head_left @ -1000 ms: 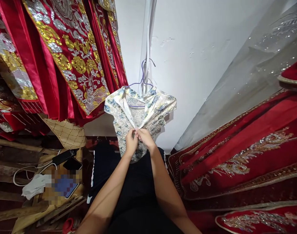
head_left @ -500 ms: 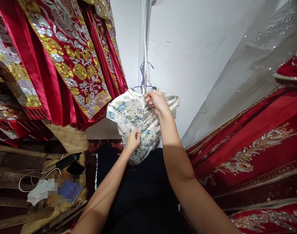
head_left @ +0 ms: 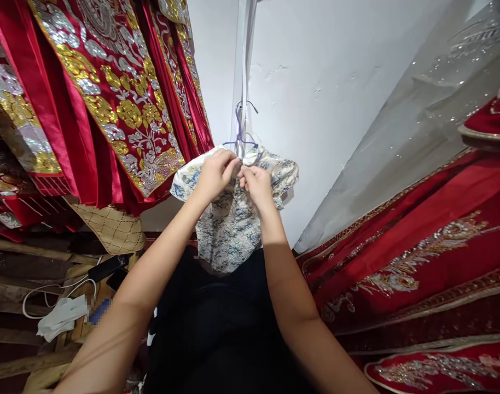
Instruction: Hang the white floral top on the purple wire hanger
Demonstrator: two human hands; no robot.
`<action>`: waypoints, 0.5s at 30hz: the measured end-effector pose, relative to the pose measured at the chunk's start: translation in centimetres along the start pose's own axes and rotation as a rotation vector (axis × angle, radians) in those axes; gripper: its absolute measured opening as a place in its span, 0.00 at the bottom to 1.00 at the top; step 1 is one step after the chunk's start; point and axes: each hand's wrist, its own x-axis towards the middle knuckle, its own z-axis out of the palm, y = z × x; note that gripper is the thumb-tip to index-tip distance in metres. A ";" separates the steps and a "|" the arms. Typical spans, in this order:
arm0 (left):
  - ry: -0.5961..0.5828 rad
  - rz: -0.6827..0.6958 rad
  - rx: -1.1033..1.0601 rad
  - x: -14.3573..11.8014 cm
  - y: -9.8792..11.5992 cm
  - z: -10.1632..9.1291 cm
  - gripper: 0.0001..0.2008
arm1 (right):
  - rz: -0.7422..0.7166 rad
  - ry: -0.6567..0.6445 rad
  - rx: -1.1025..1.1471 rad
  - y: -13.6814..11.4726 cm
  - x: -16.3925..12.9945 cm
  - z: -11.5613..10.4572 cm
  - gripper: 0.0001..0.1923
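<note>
A pale floral garment [head_left: 229, 230] with short sleeves hangs on a purple hanger [head_left: 239, 128] against the wall. At its neckline my left hand [head_left: 217, 172] pinches the fabric, fingers pressed together. Close beside it, slightly lower and to the right, my right hand [head_left: 256, 185] is also closed on the garment's neck edge. The fingertips of both hands nearly meet. Exactly what small part of the neckline sits between them is hidden by the fingers.
Red embroidered costumes [head_left: 131, 109] hang at the left. On the right are more red embroidered garments [head_left: 397, 273] and a sheer sparkling cloth [head_left: 377, 137]. A wooden chair at lower left bears a black phone [head_left: 108, 267], a white cable [head_left: 28, 298] and a crumpled white tissue [head_left: 63, 317].
My left hand has risen from the middle of the garment's front to its neckline. My right hand has dropped slightly, and the garment's front now hangs looser.
</note>
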 end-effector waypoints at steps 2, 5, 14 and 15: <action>0.168 -0.066 -0.039 0.3 -0.2 -1.1 0.07 | 0.053 0.016 -0.127 2.0 -0.7 -0.1 0.12; 0.595 -0.328 -0.241 -1.1 -1.9 -3.8 0.07 | 0.145 -0.009 -0.191 5.6 -3.8 -0.2 0.12; 0.932 -1.137 -1.044 -14.0 -6.1 -4.1 0.15 | 0.309 -0.142 -0.167 9.0 -8.3 -0.4 0.14; 0.897 -1.172 -1.076 -14.7 -5.6 -3.0 0.15 | 0.343 -0.177 -0.170 8.9 -8.3 -0.8 0.14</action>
